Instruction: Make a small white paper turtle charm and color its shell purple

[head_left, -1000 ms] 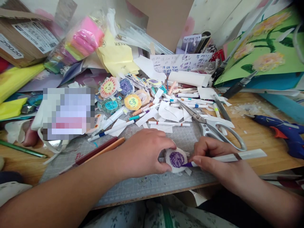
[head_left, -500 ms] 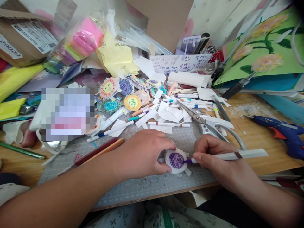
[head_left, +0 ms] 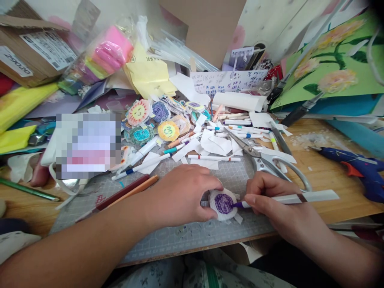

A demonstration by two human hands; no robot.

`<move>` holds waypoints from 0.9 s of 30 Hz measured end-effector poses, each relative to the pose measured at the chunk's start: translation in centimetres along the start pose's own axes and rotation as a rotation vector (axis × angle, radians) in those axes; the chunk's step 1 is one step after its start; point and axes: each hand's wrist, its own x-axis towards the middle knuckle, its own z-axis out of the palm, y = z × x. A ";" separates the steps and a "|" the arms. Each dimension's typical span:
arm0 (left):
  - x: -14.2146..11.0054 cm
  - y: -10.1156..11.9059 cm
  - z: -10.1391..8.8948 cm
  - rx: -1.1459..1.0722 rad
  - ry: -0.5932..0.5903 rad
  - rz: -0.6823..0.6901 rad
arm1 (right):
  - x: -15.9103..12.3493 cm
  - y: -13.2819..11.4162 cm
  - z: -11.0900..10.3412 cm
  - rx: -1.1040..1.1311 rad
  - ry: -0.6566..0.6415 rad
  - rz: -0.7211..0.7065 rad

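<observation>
A small white round piece (head_left: 214,201) with a purple scribbled centre lies near the front edge of the grey cutting mat (head_left: 168,236). My left hand (head_left: 189,192) grips its left rim between thumb and fingers. Closed around a purple marker (head_left: 289,199) is my right hand (head_left: 270,196); the marker's purple tip touches the right side of the coloured centre. Small white tabs stick out at the piece's right side. Just beyond my right hand lie metal scissors (head_left: 258,158), their blades pointing away to the left.
Coloured round paper pieces (head_left: 168,131), loose markers (head_left: 214,158) and white paper scraps (head_left: 216,144) crowd the table's middle. A blue glue gun (head_left: 345,156) lies at right. Two pencils, one orange (head_left: 135,190), lie beside my left forearm. A cardboard box (head_left: 36,48) stands back left.
The view has shifted very slightly. Both hands, the round piece and the marker stay in nearly the same positions, with the marker's tip still against the purple centre.
</observation>
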 end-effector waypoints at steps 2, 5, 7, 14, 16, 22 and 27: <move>0.0 0.0 0.0 0.002 -0.001 -0.002 | -0.1 -0.1 0.0 0.006 -0.002 0.016; 0.0 0.0 0.1 0.008 0.006 0.003 | -0.3 -0.3 0.0 -0.010 -0.044 0.024; 0.0 -0.1 0.1 0.010 0.006 0.004 | -0.3 -0.5 0.0 -0.024 -0.074 0.015; 0.0 0.0 0.0 -0.010 -0.001 0.000 | 0.1 -0.2 -0.1 -0.043 0.026 -0.012; 0.0 0.0 0.1 -0.010 0.002 0.001 | 0.2 0.0 -0.1 -0.043 0.037 -0.025; 0.0 0.0 0.0 -0.006 -0.001 -0.006 | 0.2 0.1 -0.3 -0.037 0.040 -0.035; 0.0 0.0 -0.1 0.001 -0.004 -0.014 | 0.3 0.0 -0.2 -0.032 0.028 -0.026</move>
